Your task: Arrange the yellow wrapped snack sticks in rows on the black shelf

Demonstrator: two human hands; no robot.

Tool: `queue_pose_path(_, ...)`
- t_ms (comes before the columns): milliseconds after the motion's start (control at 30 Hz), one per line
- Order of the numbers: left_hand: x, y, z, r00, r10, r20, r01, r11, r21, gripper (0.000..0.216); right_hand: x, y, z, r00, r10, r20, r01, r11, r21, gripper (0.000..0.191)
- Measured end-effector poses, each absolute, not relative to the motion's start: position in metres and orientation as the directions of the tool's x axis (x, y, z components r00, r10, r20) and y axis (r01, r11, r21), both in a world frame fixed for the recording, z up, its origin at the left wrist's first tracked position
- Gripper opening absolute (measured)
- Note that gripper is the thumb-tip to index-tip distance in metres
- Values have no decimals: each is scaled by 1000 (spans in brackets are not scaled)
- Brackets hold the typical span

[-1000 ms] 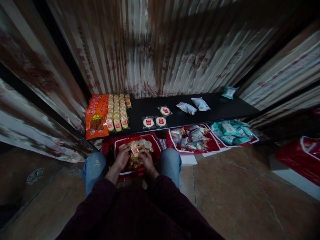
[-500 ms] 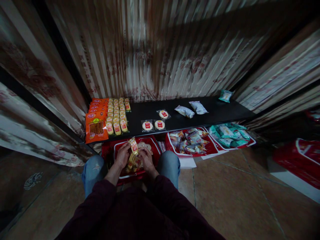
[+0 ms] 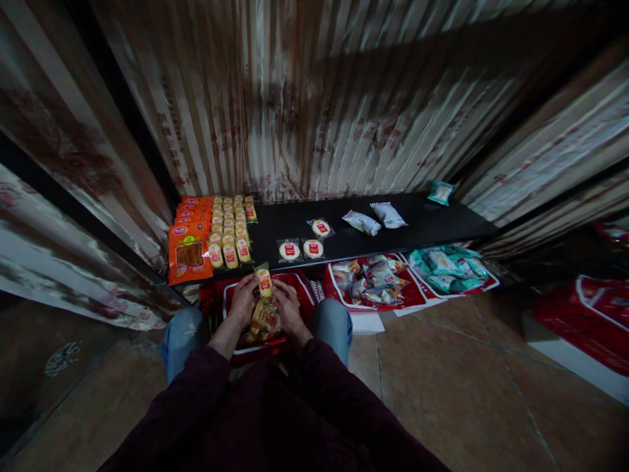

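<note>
Between my two hands is a small yellow wrapped snack cake (image 3: pixel 264 282) with a red label, held upright above a red basket (image 3: pixel 307 303) at my knees. My left hand (image 3: pixel 244 298) grips its left side, and my right hand (image 3: pixel 287 303) is closed at its right edge. Under the hands lie more wrapped snacks (image 3: pixel 265 320) in the basket. Just beyond, rows of similar yellow snack cakes (image 3: pixel 229 255) stand on the black shelf (image 3: pixel 295 216), next to orange snack bags (image 3: pixel 189 252) at its left end.
Three round white wrapped crackers (image 3: pixel 289 250) lie mid-shelf. Two pale packets (image 3: pixel 362 221) and a teal packet (image 3: pixel 441 192) sit farther right. Below the shelf, a red basket of mixed packets (image 3: pixel 383 278) adjoins a basket of teal packets (image 3: pixel 445 262). Another red basket (image 3: pixel 584 321) stands at far right.
The snack cake has turned from tilted to nearly upright and its label faces up more squarely. Both hands have stayed above the basket, with the right fingers shifted up slightly.
</note>
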State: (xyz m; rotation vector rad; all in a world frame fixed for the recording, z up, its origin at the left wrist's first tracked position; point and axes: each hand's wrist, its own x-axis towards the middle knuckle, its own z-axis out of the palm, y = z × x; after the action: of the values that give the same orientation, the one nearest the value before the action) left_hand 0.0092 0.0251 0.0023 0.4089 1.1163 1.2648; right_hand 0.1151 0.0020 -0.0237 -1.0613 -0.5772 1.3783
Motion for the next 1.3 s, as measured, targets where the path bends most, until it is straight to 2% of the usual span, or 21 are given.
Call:
queue_pose_path(167, 11, 23, 7, -89, 892, -443, -546, 329, 771, 40, 115, 5, -21, 173, 952, -251, -505, -133, -853, 30)
queue_pose_path(300, 13, 24, 5, -144, 882, -448, -552, 304, 776, 36, 115, 6, -19, 186, 959, -215, -465, -107, -879, 32)
queue_pose_path(567, 18, 27, -10, -316, 882, -350, -405, 208, 890, 20, 118, 7, -25, 185, 978, -101, -304, -41, -952, 30)
queue_pose_path(733, 20, 27, -16, -304, 886, -349, -404, 212, 890, 18, 120, 9, -24, 172, 982, -75, -242, -32, -970, 32)
queue_pose_path(967, 24, 23, -4, -239, 901, -363, -514, 200, 834, 25, 118, 8, -13, 230, 957, 177, 136, 148, -980, 27)
queue_pose_path(1133, 25, 18, 8, -146, 914, -378, -551, 243, 798, 32, 114, 7, -9, 208, 926, 316, 433, 203, -878, 25)
queue_pose_path(1300, 26, 18, 12, -146, 899, -413, -548, 274, 790, 32, 109, 4, -6, 171, 902, 397, 559, 242, -793, 28)
